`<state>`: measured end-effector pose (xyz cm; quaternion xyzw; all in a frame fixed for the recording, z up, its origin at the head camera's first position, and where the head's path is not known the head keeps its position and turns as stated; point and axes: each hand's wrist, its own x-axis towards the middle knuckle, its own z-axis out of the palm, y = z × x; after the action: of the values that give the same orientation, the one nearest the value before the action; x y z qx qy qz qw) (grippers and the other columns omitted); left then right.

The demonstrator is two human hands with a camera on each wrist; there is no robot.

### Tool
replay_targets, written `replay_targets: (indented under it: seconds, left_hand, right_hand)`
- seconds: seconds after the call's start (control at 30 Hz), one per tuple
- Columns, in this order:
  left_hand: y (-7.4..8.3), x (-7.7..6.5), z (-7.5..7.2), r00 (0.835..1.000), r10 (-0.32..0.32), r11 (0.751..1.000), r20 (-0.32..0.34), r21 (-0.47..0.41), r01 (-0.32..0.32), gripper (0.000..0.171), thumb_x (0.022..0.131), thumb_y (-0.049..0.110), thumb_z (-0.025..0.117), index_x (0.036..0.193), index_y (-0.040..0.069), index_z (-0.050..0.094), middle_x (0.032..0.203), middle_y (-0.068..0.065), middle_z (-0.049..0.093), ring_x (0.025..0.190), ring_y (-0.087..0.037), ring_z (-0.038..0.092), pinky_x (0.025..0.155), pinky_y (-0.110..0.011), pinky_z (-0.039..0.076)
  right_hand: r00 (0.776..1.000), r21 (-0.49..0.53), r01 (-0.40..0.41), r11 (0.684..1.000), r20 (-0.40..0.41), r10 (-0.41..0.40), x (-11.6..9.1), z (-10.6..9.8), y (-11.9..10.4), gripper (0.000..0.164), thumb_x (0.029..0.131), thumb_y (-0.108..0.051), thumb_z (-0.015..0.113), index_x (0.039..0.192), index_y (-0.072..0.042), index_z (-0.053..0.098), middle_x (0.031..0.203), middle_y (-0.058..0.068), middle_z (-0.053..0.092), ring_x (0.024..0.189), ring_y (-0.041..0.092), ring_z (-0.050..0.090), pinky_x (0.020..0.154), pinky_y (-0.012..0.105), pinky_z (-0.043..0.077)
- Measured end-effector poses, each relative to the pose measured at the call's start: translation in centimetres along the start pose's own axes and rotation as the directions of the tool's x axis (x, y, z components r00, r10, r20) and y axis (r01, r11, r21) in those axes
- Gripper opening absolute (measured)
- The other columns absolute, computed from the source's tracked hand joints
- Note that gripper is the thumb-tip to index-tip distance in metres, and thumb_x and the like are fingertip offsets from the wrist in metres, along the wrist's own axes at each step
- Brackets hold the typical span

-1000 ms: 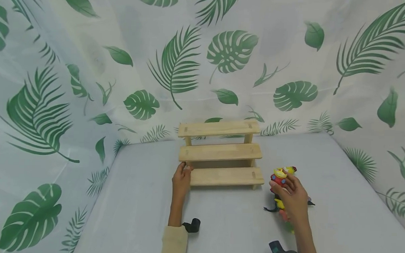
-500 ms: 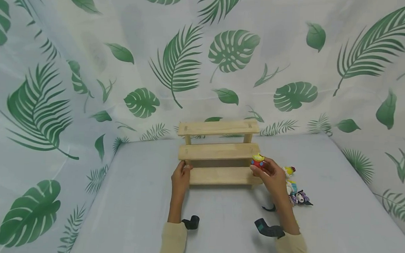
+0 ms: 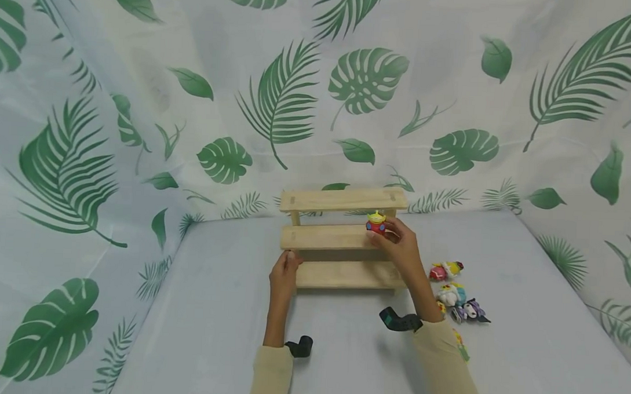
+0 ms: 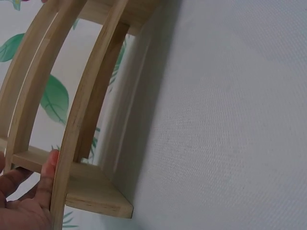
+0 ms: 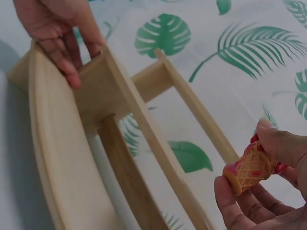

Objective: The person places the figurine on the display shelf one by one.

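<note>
The step in hand looks like bringing one toy to a place on the wooden rack: the right hand has its grip pinched around a small yellow-headed toy, thumb on one side and fingers on the other, by the right part of the middle board, below the top one. Whether the toy's base touches wood cannot be told. The left hand holds the rack's left end, its grip bent around the frame by the lower and middle boards. Setting the toy down would call for keeping it upright, meeting the board squarely and parting the fingers gently. The rack is open tiers rather than a closed container; a handful of other toys lie loose on the surface, to its right, partly behind the right sleeve.
</note>
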<state>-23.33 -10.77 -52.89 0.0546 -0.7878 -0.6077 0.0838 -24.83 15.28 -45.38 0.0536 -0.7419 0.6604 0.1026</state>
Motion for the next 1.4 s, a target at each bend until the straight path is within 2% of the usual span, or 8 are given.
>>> replay_targets:
  seconds: [0.17, 0.37, 0.53, 0.7, 0.8, 0.93, 1.17, 1.4]
  left_hand:
    - [0.4, 0.5, 0.1, 0.998, -0.044, 0.997, -0.037, -0.066, 0.041, 0.048, 0.105, 0.045, 0.035, 0.091, 0.002, 0.051, 0.102, -0.017, 0.071, 0.106, -0.023, 0.069, 0.085, -0.033, 0.050]
    - [0.7, 0.8, -0.3, 0.994, -0.082, 0.994, -0.071, -0.085, 0.075, 0.049, 0.104, 0.043, 0.038, 0.090, 0.000, 0.055, 0.104, -0.013, 0.074, 0.103, -0.024, 0.071, 0.080, -0.025, 0.050]
    - [0.8, 0.9, -0.5, 0.991, -0.113, 0.990, -0.066, -0.093, 0.107, 0.046, 0.105, 0.040, 0.039, 0.093, 0.002, 0.062, 0.100, -0.014, 0.075, 0.099, -0.024, 0.071, 0.072, -0.018, 0.048]
    - [0.6, 0.9, -0.3, 0.992, -0.104, 0.993, -0.072, -0.072, 0.099, 0.045, 0.104, 0.040, 0.041, 0.099, 0.002, 0.063, 0.100, -0.015, 0.075, 0.100, -0.024, 0.071, 0.080, -0.025, 0.055]
    - [0.5, 1.0, -0.2, 0.993, -0.098, 0.994, -0.072, -0.056, 0.095, 0.044, 0.104, 0.039, 0.042, 0.106, 0.001, 0.065, 0.100, -0.014, 0.075, 0.102, -0.024, 0.070, 0.088, -0.032, 0.056]
    - [0.5, 1.1, -0.1, 0.992, -0.105, 0.994, -0.063, -0.043, 0.103, 0.045, 0.104, 0.041, 0.043, 0.109, 0.002, 0.065, 0.102, -0.012, 0.075, 0.103, -0.023, 0.069, 0.090, -0.034, 0.055]
    - [0.5, 0.9, 0.1, 0.992, -0.117, 0.993, -0.056, -0.007, 0.117, 0.042, 0.103, 0.043, 0.045, 0.118, 0.010, 0.065, 0.103, -0.011, 0.075, 0.100, -0.023, 0.070, 0.078, -0.025, 0.053]
    - [0.0, 0.8, 0.3, 0.996, -0.067, 0.995, -0.059, 0.067, 0.071, 0.038, 0.103, 0.040, 0.043, 0.109, 0.011, 0.066, 0.100, -0.006, 0.075, 0.098, -0.023, 0.067, 0.074, -0.030, 0.050]
  right_hand:
    - [0.999, 0.040, -0.020, 0.999, 0.050, 0.018, 1.7, 1.5, -0.7, 0.053, 0.088, -0.014, 0.073, 0.135, -0.002, 0.052, 0.118, 0.013, 0.053, 0.091, 0.002, 0.064, 0.076, 0.017, 0.057]
    - [0.996, 0.031, 0.027, 0.999, 0.087, -0.030, 3.2, 3.4, -1.2, 0.056, 0.087, -0.008, 0.072, 0.138, -0.001, 0.048, 0.123, 0.019, 0.053, 0.097, 0.008, 0.063, 0.077, 0.013, 0.054]
    - [0.990, 0.022, 0.106, 0.994, 0.093, -0.108, 3.8, 4.7, -1.7, 0.056, 0.086, 0.000, 0.071, 0.136, 0.005, 0.047, 0.121, 0.027, 0.055, 0.102, 0.025, 0.064, 0.080, 0.012, 0.053]
    - [0.983, -0.051, 0.164, 0.985, 0.090, -0.159, 4.6, 5.8, -1.9, 0.056, 0.086, -0.004, 0.073, 0.136, 0.006, 0.048, 0.119, 0.031, 0.060, 0.108, 0.043, 0.062, 0.089, 0.029, 0.056]
    - [0.980, -0.116, 0.193, 0.974, 0.061, -0.187, 5.4, 6.5, -1.5, 0.055, 0.085, -0.008, 0.075, 0.134, 0.001, 0.052, 0.117, 0.027, 0.065, 0.108, 0.038, 0.064, 0.092, 0.039, 0.056]
    - [0.978, -0.162, 0.210, 0.964, 0.032, -0.208, 6.0, 7.1, -2.0, 0.055, 0.084, -0.013, 0.076, 0.133, -0.003, 0.054, 0.116, 0.022, 0.067, 0.107, 0.032, 0.066, 0.091, 0.038, 0.057]
    - [0.969, -0.183, 0.248, 0.951, 0.059, -0.241, 7.0, 7.7, -2.6, 0.053, 0.084, -0.011, 0.077, 0.131, -0.001, 0.054, 0.116, 0.023, 0.068, 0.106, 0.033, 0.067, 0.091, 0.042, 0.057]
    - [0.960, -0.261, 0.278, 0.925, 0.111, -0.257, 8.8, 8.6, -2.2, 0.052, 0.083, -0.006, 0.077, 0.128, 0.004, 0.054, 0.115, 0.027, 0.067, 0.105, 0.036, 0.068, 0.088, 0.041, 0.058]
